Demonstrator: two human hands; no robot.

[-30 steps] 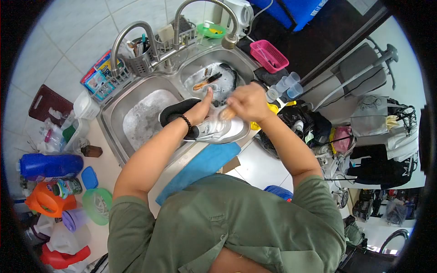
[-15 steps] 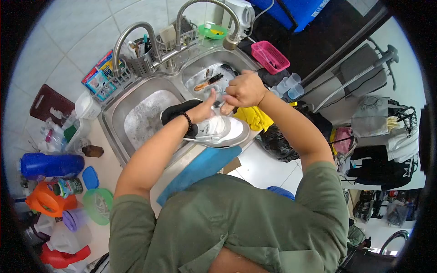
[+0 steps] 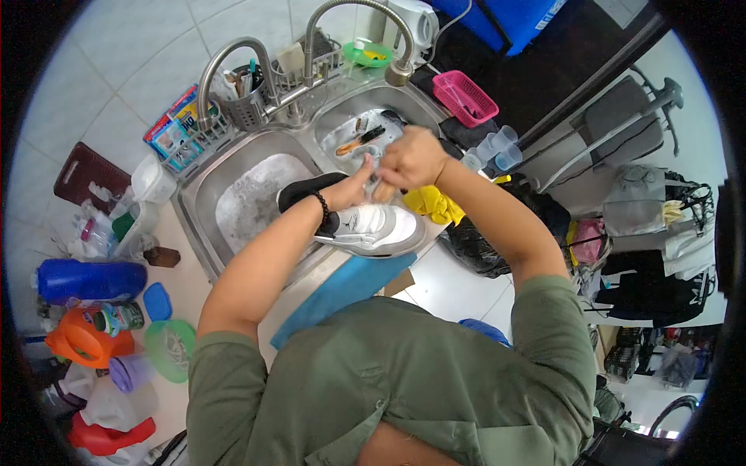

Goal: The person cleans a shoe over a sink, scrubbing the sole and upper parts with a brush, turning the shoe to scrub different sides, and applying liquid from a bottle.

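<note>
A white and grey sneaker (image 3: pixel 377 231) with a black collar lies on its side over the front rim of the double sink. My left hand (image 3: pixel 348 191), wearing a dark bead bracelet, grips its upper, thumb raised. Just beyond the shoe, my right hand (image 3: pixel 413 161) is closed round a light wooden brush (image 3: pixel 383 192), held against the far side of the shoe. Motion blurs this hand a little, and the bristles are hidden. Another brush (image 3: pixel 360 141), wooden with black bristles, lies in the sudsy right basin. A yellow cloth (image 3: pixel 435 203) rests by the right wrist.
Foam covers the bottom of the left basin (image 3: pixel 260 194). Two curved faucets (image 3: pixel 330 8) rise behind. A pink basket (image 3: pixel 465 99) and plastic cups (image 3: pixel 497 146) stand at right. Blue cloth (image 3: pixel 342 291) lies along the front edge. Bottles, including a blue jug (image 3: pixel 92 281), crowd the left counter.
My right hand and the brush have shifted slightly down and toward the shoe. My left hand keeps its hold on the sneaker. The whole view has shifted slightly.
</note>
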